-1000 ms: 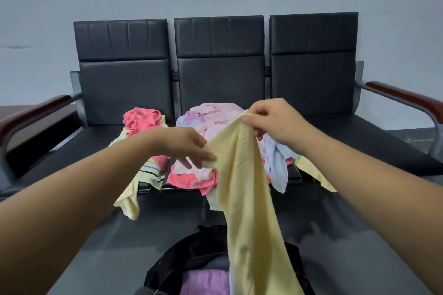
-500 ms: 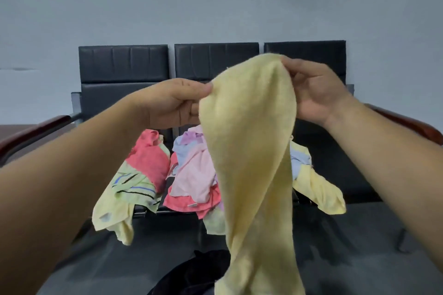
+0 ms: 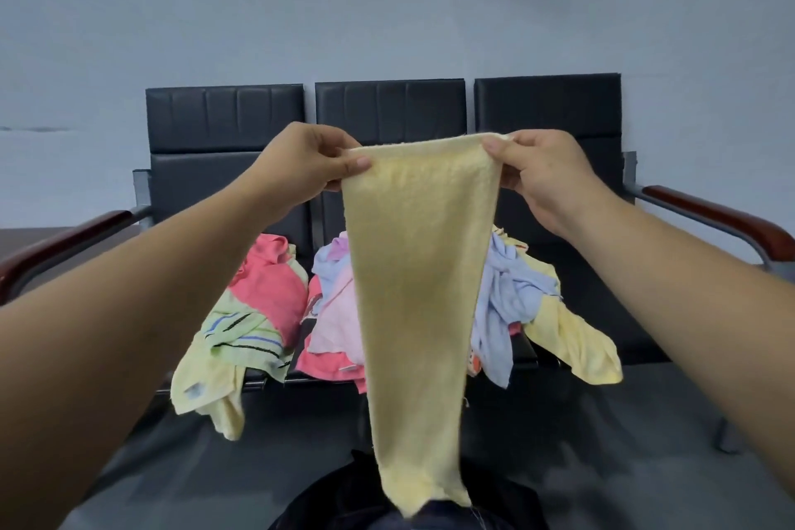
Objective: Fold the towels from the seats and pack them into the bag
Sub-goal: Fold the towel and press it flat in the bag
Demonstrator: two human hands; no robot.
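A pale yellow towel [image 3: 419,293] hangs in front of me, stretched flat along its top edge. My left hand [image 3: 307,161] pinches its top left corner and my right hand [image 3: 540,170] pinches its top right corner. The towel narrows downward and its lower end dangles over the dark bag [image 3: 344,503] at the bottom of the view. Behind it a heap of towels [image 3: 266,297], pink, coral, lilac, blue, striped green and yellow, lies on the black seats [image 3: 602,314].
A row of three black padded seats [image 3: 223,120] stands against a grey wall, with wooden armrests at the left [image 3: 64,241] and right [image 3: 722,219]. A dark floor lies between the seats and the bag.
Both hands have spread apart along the yellow towel's top edge, pulling it from a bunched drape into a flat, taut span.
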